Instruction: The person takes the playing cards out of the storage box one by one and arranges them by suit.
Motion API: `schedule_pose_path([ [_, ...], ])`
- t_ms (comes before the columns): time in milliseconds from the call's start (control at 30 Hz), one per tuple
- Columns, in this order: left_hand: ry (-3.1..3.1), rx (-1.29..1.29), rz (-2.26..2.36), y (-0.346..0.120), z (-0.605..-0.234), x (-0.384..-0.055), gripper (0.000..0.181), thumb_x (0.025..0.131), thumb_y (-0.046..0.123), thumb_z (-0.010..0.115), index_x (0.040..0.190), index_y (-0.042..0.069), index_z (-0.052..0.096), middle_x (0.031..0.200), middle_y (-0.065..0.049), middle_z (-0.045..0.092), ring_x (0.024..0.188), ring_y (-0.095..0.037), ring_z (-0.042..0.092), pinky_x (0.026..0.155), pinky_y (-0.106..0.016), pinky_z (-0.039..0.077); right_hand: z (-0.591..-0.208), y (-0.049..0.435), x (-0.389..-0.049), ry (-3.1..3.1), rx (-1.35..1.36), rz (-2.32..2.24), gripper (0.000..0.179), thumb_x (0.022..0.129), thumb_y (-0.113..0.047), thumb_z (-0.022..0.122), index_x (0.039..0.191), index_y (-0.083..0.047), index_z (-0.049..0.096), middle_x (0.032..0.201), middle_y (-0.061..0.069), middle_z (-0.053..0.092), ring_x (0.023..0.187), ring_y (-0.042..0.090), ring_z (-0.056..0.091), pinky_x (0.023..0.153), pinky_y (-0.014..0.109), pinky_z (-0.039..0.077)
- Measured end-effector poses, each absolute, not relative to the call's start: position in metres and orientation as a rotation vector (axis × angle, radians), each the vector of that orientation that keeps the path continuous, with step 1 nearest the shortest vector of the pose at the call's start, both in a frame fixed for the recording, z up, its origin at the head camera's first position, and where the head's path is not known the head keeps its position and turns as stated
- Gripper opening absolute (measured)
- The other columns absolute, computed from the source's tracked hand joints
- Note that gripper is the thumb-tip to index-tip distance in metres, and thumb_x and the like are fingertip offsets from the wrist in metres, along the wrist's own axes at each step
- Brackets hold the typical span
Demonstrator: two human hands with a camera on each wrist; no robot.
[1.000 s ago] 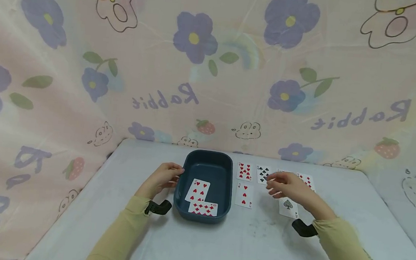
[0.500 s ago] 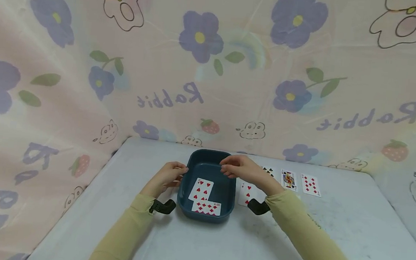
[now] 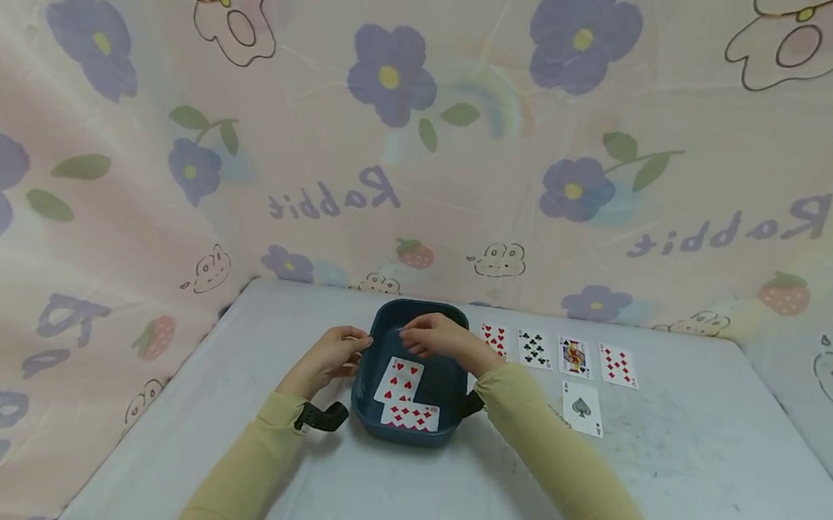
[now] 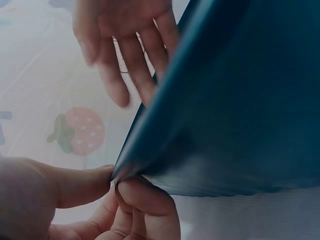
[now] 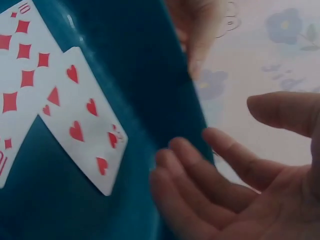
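Observation:
A dark blue tray (image 3: 403, 436) stands on the white-covered table. Inside it lie a six of hearts (image 3: 399, 380) and a ten of diamonds (image 3: 409, 415), face up and overlapping. My left hand (image 3: 324, 360) pinches the tray's left rim between thumb and curled fingers, plain in the left wrist view. Above the far half of the tray is my right hand (image 3: 446, 340). In the right wrist view its fingers (image 5: 200, 180) are loosely bent, the thumb stands apart, and nothing is held.
Right of the tray, a row of cards lies face up: a hearts card (image 3: 493, 340), a clubs card (image 3: 533, 349), a face card (image 3: 574, 357) and a diamonds card (image 3: 618, 366). Nearer lies an ace of spades (image 3: 583, 408). A patterned curtain (image 3: 455, 172) rises behind the table.
My right hand has swung left from over the loose cards to above the tray, uncovering the face card, the diamonds card and the ace of spades. My left hand stays at the rim.

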State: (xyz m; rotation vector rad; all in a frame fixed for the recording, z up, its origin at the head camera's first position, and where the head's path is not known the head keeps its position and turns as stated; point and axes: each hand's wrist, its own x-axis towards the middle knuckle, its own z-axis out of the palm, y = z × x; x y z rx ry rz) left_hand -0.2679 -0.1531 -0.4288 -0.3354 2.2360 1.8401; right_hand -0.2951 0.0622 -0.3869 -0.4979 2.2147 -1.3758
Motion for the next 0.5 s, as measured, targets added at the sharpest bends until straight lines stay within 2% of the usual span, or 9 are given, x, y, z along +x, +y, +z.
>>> schedule_pose_path([
  [133,2.238,-0.334,1.843,-0.153,-0.428,-0.269,0.02,0.096,0.018,0.059,0.109,0.003,0.058,0.099,-0.017,0.06,0.074,-0.02,0.056,0.059,-0.027,0.048,-0.396,0.053,-0.3,2.287,-0.46,-1.271,0.032,0.095,-0.022,0.058,0.115,0.003,0.063,0.105,0.017,0.065,0.097,0.03,0.061,0.084,0.04,0.05],
  [300,2.235,-0.341,1.836,-0.153,-0.428,-0.269,0.02,0.096,0.018,0.059,0.11,0.003,0.058,0.1,-0.016,0.061,0.075,-0.02,0.056,0.06,-0.027,0.049,-0.404,0.05,-0.304,2.335,-0.399,-1.198,0.037,0.095,-0.026,0.057,0.114,0.006,0.063,0.107,0.02,0.064,0.099,0.032,0.061,0.087,0.042,0.049],
  [500,2.235,-0.345,1.832,-0.153,-0.429,-0.269,0.02,0.096,0.018,0.06,0.109,0.003,0.058,0.099,-0.016,0.06,0.076,-0.021,0.057,0.059,-0.027,0.048,-0.406,0.049,-0.303,2.384,-0.347,-1.13,0.037,0.094,-0.029,0.057,0.11,0.004,0.065,0.104,0.017,0.065,0.096,0.03,0.063,0.084,0.041,0.049],
])
